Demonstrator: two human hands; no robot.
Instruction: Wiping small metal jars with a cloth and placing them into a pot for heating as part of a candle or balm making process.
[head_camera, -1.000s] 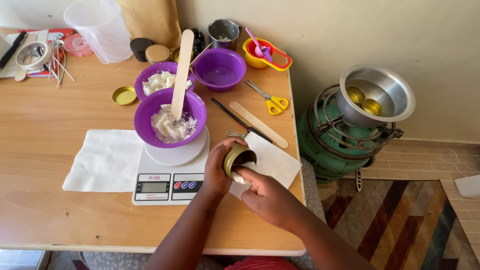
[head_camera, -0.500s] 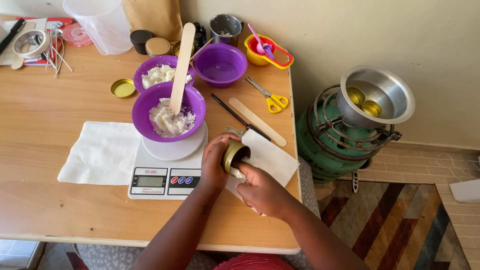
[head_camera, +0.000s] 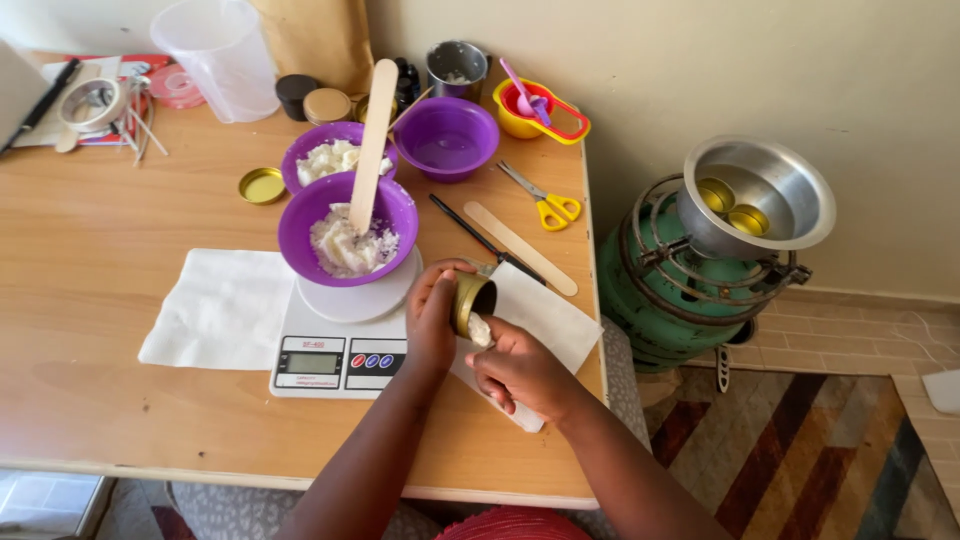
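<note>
Our left hand (head_camera: 432, 322) grips a small gold tin (head_camera: 472, 300) tilted above the table edge, beside the kitchen scale (head_camera: 340, 355); our right hand (head_camera: 520, 372) presses a pinched white tissue (head_camera: 481, 329) into it.

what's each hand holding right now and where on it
The left hand holds a small gold tin tipped on its side, wrapped around its side wall. The right hand pinches a wad of white tissue pressed into the tin's open mouth.

Scale (head_camera: 345, 345) and bowl (head_camera: 345, 228) beside left hand (head_camera: 432, 318)
</note>
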